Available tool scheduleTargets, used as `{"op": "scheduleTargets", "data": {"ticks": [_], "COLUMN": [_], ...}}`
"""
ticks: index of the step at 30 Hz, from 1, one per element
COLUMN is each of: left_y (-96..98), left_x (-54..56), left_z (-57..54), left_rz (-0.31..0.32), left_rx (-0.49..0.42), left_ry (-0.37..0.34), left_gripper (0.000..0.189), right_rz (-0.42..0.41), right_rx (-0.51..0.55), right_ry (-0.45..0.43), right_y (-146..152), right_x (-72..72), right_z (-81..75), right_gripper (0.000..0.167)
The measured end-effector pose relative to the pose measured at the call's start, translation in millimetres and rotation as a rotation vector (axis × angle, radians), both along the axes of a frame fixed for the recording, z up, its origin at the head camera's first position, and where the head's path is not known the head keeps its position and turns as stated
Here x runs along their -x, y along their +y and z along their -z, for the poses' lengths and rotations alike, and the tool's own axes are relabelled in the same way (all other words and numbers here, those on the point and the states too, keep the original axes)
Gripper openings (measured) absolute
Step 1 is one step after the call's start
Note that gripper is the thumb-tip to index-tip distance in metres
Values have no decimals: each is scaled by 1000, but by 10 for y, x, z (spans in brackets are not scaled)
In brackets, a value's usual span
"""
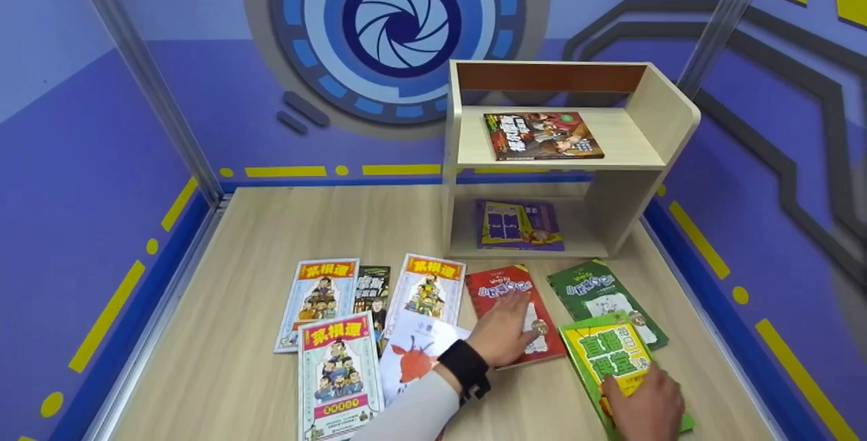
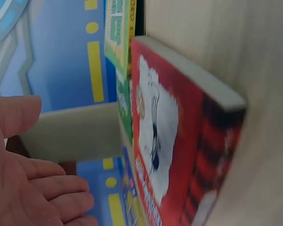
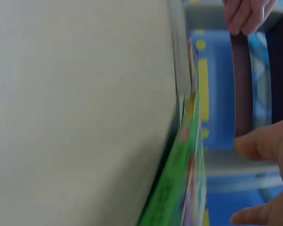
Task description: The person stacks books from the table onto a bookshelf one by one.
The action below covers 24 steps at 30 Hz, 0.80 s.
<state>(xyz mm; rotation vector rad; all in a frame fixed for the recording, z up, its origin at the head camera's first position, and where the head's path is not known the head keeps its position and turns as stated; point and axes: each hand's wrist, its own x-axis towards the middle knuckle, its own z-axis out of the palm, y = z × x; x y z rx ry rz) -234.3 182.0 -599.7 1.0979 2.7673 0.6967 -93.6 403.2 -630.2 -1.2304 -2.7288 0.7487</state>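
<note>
My left hand point(image 1: 504, 332) is spread over a red comic book point(image 1: 488, 285) with a white picture panel. In the left wrist view, its fingers point(image 2: 66, 188) are extended and a gap shows between them and the red cover. On the right, my right hand point(image 1: 647, 404) hovers by the lower end of a yellow-and-green book point(image 1: 599, 346), covering part of it. The right wrist view has the right thumb and a finger point(image 3: 262, 141) apart from that book's green edge point(image 3: 172, 183). A green comic book point(image 1: 596, 292) lies partly beneath the yellow-and-green one.
A two-tier wooden shelf point(image 1: 677, 112) stands at the back, with a brown-red book point(image 1: 542, 136) on top and purple books point(image 1: 518, 224) below. Left of the red book lie a white book with a red figure point(image 1: 416, 360), a dark book point(image 1: 371, 292) and several light-blue comics point(image 1: 339, 373).
</note>
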Motion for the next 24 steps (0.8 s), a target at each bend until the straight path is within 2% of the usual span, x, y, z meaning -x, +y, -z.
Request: {"op": "scheduleTargets", "data": {"ticks": [4, 8, 12, 20, 24], "left_y": [286, 548, 737, 858, 851], "left_x": [-64, -140, -160, -216, -237], "left_z": [34, 43, 50, 125, 160], "left_rz": [32, 82, 90, 77, 89], "left_rx": [28, 97, 161, 176, 189], "left_ry": [-28, -3, 13, -83, -20], "left_gripper": [72, 77, 80, 80, 76], "right_rz": [29, -3, -23, 27, 10], "right_rx": [35, 53, 79, 217, 293], "right_ry": [-181, -273, -292, -303, -242], "right_y": [325, 498, 571, 629, 646], "right_x": [-36, -63, -50, -71, -103], "right_z": [-8, -34, -71, -42, -42], "right_gripper": [118, 129, 139, 132, 121]}}
